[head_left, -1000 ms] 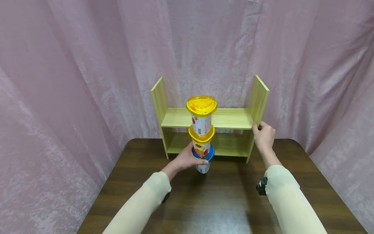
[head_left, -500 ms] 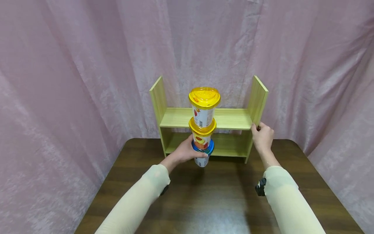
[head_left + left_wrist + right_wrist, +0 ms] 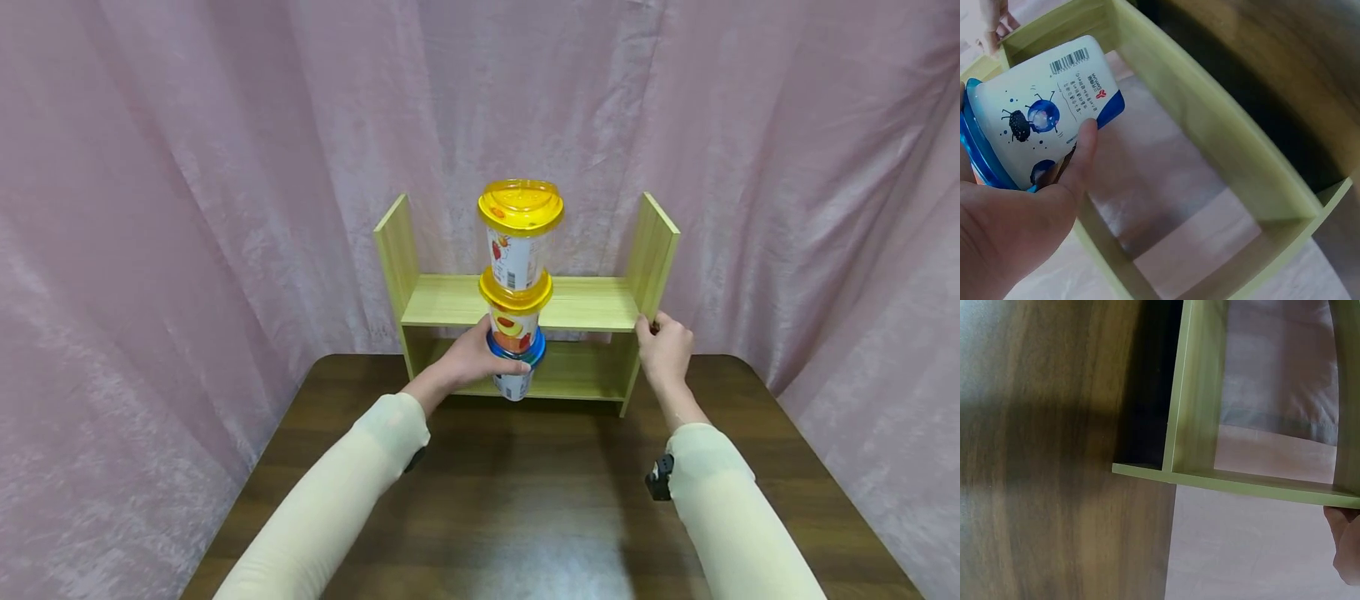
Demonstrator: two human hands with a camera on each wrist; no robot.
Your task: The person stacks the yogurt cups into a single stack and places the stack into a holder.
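Note:
My left hand (image 3: 467, 360) grips the bottom cup of a stack of three yogurt cups, held in the air in front of a light wooden shelf unit (image 3: 577, 302). The bottom cup (image 3: 513, 377) is white with a blue rim; above it sit a middle cup (image 3: 514, 321) and a top cup (image 3: 519, 237), both with yellow lids. In the left wrist view my fingers (image 3: 1082, 153) wrap the blue-printed cup (image 3: 1047, 106). My right hand (image 3: 663, 348) holds the front edge of the shelf's right side panel; only a fingertip (image 3: 1346, 542) shows in the right wrist view.
The shelf unit (image 3: 1200, 425) stands at the far edge of a dark wooden table (image 3: 540, 508), with two empty levels. Pink curtain (image 3: 187, 183) hangs behind and on both sides. The table's edges lie close at left and right.
My left hand has lifted the cup stack higher and a little toward the shelf. The right hand has stayed on the shelf's right panel.

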